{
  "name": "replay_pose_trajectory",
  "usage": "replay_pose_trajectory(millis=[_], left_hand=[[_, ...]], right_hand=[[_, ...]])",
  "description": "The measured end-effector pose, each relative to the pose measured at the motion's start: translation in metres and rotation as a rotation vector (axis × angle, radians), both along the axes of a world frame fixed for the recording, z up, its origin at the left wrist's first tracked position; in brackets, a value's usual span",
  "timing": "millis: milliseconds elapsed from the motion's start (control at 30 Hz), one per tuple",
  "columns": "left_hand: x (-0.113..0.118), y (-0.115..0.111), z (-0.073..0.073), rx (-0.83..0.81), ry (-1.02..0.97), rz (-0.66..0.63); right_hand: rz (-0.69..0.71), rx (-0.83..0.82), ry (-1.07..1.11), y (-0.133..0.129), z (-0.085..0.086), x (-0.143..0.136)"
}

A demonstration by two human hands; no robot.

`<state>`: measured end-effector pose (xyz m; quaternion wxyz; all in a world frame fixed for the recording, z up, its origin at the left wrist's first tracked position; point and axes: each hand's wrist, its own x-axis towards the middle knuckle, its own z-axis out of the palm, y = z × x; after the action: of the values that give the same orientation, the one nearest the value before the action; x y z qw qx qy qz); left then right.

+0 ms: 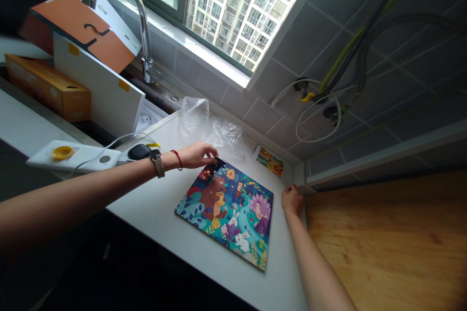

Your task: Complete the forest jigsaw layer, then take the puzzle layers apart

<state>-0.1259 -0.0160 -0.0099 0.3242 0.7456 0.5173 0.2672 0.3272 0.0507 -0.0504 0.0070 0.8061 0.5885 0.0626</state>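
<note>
A square, thick picture board [233, 216], which looks like a puzzle, lies flat on the white counter [160, 216]. Its night forest scene has a bear, rabbits and a peacock. My left hand [200, 154], wearing a watch and a red cord, reaches across to the far left corner. Its thumb and fingers are bent together at that corner, over a dark patch; the fingertips are partly hidden. To the right of the board, my right hand [293, 200] rests curled on the counter near the wall, apart from the board, with no object showing in it.
Crumpled clear plastic wrap [224, 133] and a small picture card [269, 160] lie along the wall. Leftward are a white power strip [73, 155], a black earbud-like case [139, 152], an orange box [47, 87] and an open carton [98, 87] in the sink beneath a faucet [144, 24].
</note>
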Motion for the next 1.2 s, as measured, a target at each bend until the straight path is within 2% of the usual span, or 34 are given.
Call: replay_pose_trajectory(millis=[267,600,867,1033,1200], left_hand=[[0.000,-0.004,0.005,-0.161,-0.167,-0.014],[-0.002,-0.001,-0.026,-0.179,-0.244,0.005],[0.001,0.000,-0.039,-0.235,-0.338,0.053],[0.001,-0.004,-0.035,-0.239,-0.422,0.107],[-0.004,-0.019,-0.025,-0.310,-0.422,0.058]], right_hand=[[0.011,0.031,0.014,-0.005,0.007,-0.007],[0.021,0.038,0.019,-0.006,0.011,-0.010],[0.027,0.031,0.006,-0.008,0.014,-0.013],[0.028,0.032,0.003,-0.008,0.015,-0.014],[0.025,0.040,0.025,-0.007,0.014,-0.012]])
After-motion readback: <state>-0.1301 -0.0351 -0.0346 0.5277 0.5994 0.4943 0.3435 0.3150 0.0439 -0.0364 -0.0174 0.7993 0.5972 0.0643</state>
